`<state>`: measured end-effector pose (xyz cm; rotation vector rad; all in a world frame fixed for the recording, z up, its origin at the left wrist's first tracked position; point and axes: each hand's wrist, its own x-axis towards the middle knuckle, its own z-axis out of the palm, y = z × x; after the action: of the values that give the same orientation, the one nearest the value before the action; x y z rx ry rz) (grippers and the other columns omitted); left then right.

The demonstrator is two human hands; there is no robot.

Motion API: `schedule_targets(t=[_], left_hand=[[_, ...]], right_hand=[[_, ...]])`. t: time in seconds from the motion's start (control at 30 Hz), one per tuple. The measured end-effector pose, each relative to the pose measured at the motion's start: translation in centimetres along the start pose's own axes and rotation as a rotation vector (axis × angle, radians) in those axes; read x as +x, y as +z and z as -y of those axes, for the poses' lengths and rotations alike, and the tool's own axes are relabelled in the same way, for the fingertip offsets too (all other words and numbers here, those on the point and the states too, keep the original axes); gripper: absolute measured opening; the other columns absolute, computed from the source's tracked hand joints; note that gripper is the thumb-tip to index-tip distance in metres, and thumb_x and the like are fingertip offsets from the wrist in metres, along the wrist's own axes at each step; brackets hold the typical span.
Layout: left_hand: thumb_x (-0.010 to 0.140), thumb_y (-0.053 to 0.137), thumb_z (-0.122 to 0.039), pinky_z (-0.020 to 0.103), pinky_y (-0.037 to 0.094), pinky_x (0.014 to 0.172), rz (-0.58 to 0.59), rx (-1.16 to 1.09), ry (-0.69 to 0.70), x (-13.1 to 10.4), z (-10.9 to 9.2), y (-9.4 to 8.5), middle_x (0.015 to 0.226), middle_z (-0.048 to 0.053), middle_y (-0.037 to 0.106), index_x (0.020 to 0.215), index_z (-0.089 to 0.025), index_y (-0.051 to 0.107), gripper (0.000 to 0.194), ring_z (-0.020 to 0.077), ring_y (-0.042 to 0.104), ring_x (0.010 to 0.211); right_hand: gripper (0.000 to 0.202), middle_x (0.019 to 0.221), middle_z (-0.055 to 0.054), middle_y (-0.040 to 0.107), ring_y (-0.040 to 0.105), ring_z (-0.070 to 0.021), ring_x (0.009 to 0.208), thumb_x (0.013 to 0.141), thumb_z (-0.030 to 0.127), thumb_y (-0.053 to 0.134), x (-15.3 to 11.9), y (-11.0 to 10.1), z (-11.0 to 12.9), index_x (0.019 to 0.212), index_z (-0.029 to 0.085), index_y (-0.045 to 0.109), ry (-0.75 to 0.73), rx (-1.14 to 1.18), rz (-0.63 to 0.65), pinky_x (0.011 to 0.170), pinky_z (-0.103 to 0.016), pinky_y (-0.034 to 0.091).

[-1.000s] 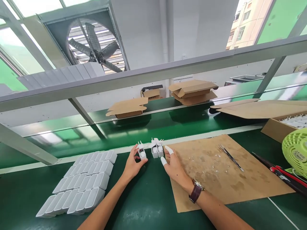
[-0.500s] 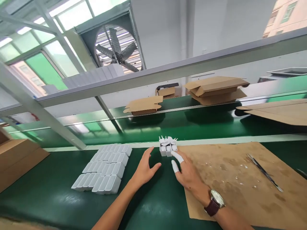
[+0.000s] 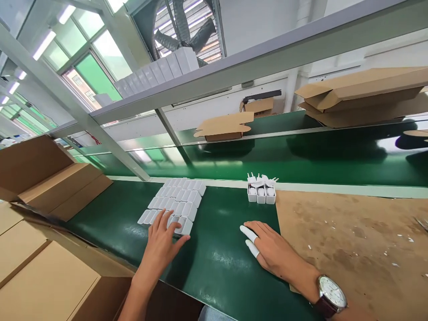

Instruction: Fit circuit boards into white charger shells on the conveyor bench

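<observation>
Head view: the left hand (image 3: 160, 247) reaches over the near right end of a block of white plastic boxes (image 3: 180, 195), fingers spread and thumb held away, its grip open. Whether a fingertip touches a rim is unclear. The boxes are open-topped and stand in close rows on the green bench top (image 3: 217, 254). The right hand (image 3: 276, 256), white finger cots (image 3: 249, 234) on two digits, is palm-down and loosely open beside the brown paper sheet (image 3: 321, 223), with nothing visible in its grasp.

Near that sheet's far left corner, three filled boxes (image 3: 261, 198) stand side by side, white pronged plugs (image 3: 262, 180) jutting above their rims.

The empty-looking boxes are probably light, fairly stiff and smooth enough to slip; pinching the two opposite outer walls just below the rim should suit, without squeezing hard. Packed so closely, neighbours could drag along. The filled ones likely weigh more and need holding low on the walls, upright, since the plugs look loose and their prongs could catch or bend.
</observation>
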<state>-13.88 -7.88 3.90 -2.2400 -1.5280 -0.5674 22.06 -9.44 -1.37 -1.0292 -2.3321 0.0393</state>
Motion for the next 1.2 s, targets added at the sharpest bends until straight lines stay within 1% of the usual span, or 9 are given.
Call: schedule_targets(t=[0.13, 0.33, 0.5, 0.63, 0.77, 0.87, 0.93, 1.07, 1.2], left_hand=[[0.098, 0.062, -0.023, 0.057, 0.054, 0.099, 0.067, -0.105, 0.119, -0.7, -2.5, 0.7, 0.134, 0.013, 0.063, 0.084, -0.022, 0.058, 0.014, 0.0391, 0.053, 0.136], [0.1, 0.059, -0.022, 0.049, 0.057, 0.104, 0.149, -0.398, 0.254, 3.9, -7.9, 2.2, 0.144, 0.01, 0.057, 0.097, -0.023, 0.06, 0.003, 0.0306, 0.055, 0.135], [0.097, 0.048, -0.012, 0.049, 0.06, 0.101, 0.267, -0.464, 0.285, 8.5, -8.7, 4.9, 0.143, 0.01, 0.059, 0.1, -0.023, 0.065, 0.02, 0.0289, 0.063, 0.126], [0.102, 0.033, -0.014, 0.042, 0.057, 0.105, 0.332, -0.633, 0.244, 10.4, -9.5, 5.8, 0.143, 0.009, 0.058, 0.111, -0.024, 0.066, 0.036, 0.0229, 0.062, 0.129], [0.101, 0.053, -0.038, 0.039, 0.057, 0.1, 0.287, -0.75, 0.18, 9.9, -11.3, 7.1, 0.129, 0.009, 0.063, 0.092, -0.022, 0.063, 0.021, 0.0242, 0.065, 0.119], [0.095, 0.063, -0.041, 0.037, 0.058, 0.094, 0.19, -0.78, 0.139, 9.0, -11.7, 8.6, 0.117, 0.009, 0.064, 0.086, -0.022, 0.058, 0.021, 0.0237, 0.068, 0.107], [0.095, 0.063, -0.038, 0.038, 0.057, 0.096, 0.186, -0.825, 0.126, 8.7, -11.3, 9.2, 0.121, 0.009, 0.064, 0.1, -0.023, 0.059, 0.016, 0.0243, 0.067, 0.112], [0.094, 0.062, -0.03, 0.04, 0.057, 0.101, 0.281, -0.961, 0.061, 8.1, -10.7, 9.2, 0.134, 0.012, 0.063, 0.136, -0.025, 0.047, 0.045, 0.0239, 0.067, 0.119], [0.095, 0.059, -0.027, 0.043, 0.053, 0.11, 0.343, -1.023, 0.055, 7.7, -11.2, 8.9, 0.148, 0.015, 0.054, 0.153, -0.026, 0.031, 0.064, 0.026, 0.06, 0.133]], right_hand=[[0.036, 0.125, -0.016, 0.065, 0.065, -0.03, 0.107, 0.097, 0.007, 0.047, 0.1, -0.3, 0.2, 0.129, 0.016, 0.059, 0.024, 0.008, 0.037, 0.088, -0.047, 0.062], [0.026, 0.128, -0.017, 0.064, 0.062, -0.0314, 0.11, 0.096, 0.008, 0.054, 0.2, -0.4, 0.3, 0.119, 0.012, 0.065, 0.021, -0.059, 0.099, 0.091, -0.047, 0.059], [0.015, 0.131, -0.016, 0.063, 0.06, -0.0304, 0.113, 0.092, 0.009, 0.062, 0.2, -0.6, 0.2, 0.104, 0.011, 0.071, 0.031, -0.103, 0.176, 0.094, -0.043, 0.056], [0.011, 0.131, -0.016, 0.062, 0.058, -0.0306, 0.113, 0.087, 0.013, 0.073, 0.4, -1.2, 0.4, 0.098, 0.012, 0.071, 0.021, -0.125, 0.287, 0.092, -0.042, 0.055], [0.013, 0.123, -0.014, 0.064, 0.056, -0.0283, 0.112, 0.091, 0.02, 0.073, 0.8, -1.5, 0.4, 0.1, 0.013, 0.071, 0.004, -0.121, 0.314, 0.092, -0.041, 0.053], [0.011, 0.125, -0.013, 0.064, 0.054, -0.0279, 0.115, 0.092, 0.023, 0.074, 0.9, -1.5, 0.1, 0.096, 0.013, 0.073, -0.012, -0.123, 0.326, 0.095, -0.04, 0.051], [0.011, 0.127, -0.013, 0.064, 0.053, -0.0281, 0.116, 0.091, 0.023, 0.074, 0.9, -1.6, 0.1, 0.095, 0.012, 0.073, -0.012, -0.119, 0.343, 0.095, -0.04, 0.051], [0.014, 0.131, -0.014, 0.063, 0.052, -0.0288, 0.118, 0.088, 0.017, 0.073, 0.8, -1.7, 0.2, 0.1, 0.011, 0.073, 0.004, -0.089, 0.35, 0.094, -0.041, 0.05], [0.016, 0.132, -0.014, 0.063, 0.051, -0.0289, 0.121, 0.086, 0.016, 0.074, 0.6, -1.7, 0.0, 0.102, 0.01, 0.073, 0.031, -0.077, 0.348, 0.096, -0.041, 0.05]])
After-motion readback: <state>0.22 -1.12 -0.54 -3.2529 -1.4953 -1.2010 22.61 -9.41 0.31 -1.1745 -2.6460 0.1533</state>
